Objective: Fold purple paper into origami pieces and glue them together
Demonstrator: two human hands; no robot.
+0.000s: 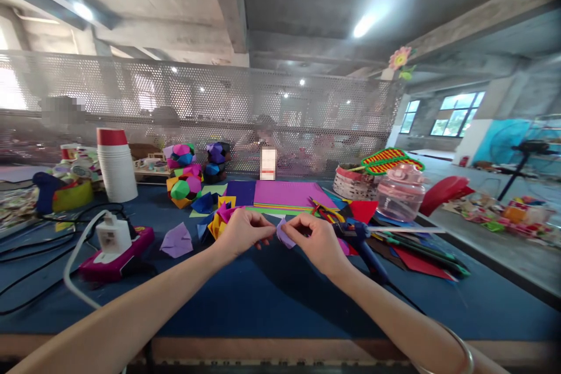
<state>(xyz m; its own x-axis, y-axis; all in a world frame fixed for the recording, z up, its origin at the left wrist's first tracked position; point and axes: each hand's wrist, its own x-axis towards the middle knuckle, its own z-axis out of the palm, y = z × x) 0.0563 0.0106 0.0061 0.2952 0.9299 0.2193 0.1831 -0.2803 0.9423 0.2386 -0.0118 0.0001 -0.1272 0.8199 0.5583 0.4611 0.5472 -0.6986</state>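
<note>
My right hand [316, 241] is closed, with a small piece of folded light-purple paper [286, 235] pinched between thumb and fingers. Just left of that paper, my left hand [246, 232] has its thumb and forefinger pressed together; whatever may be between them is too small to make out. Another folded light-purple paper piece [177, 241] lies on the blue table to the left. Behind my left hand, yellow and pink folded paper pieces [218, 225] are partly hidden. A blue hot glue gun [366, 245] rests beside my right hand.
Stacked coloured sheets [289, 194] lie at the back centre, near finished paper balls [186, 187]. On the left are a power strip [116, 254] with cables and a paper cup stack [116, 166]. A pink water bottle [401, 194] and scissors [438, 258] are on the right.
</note>
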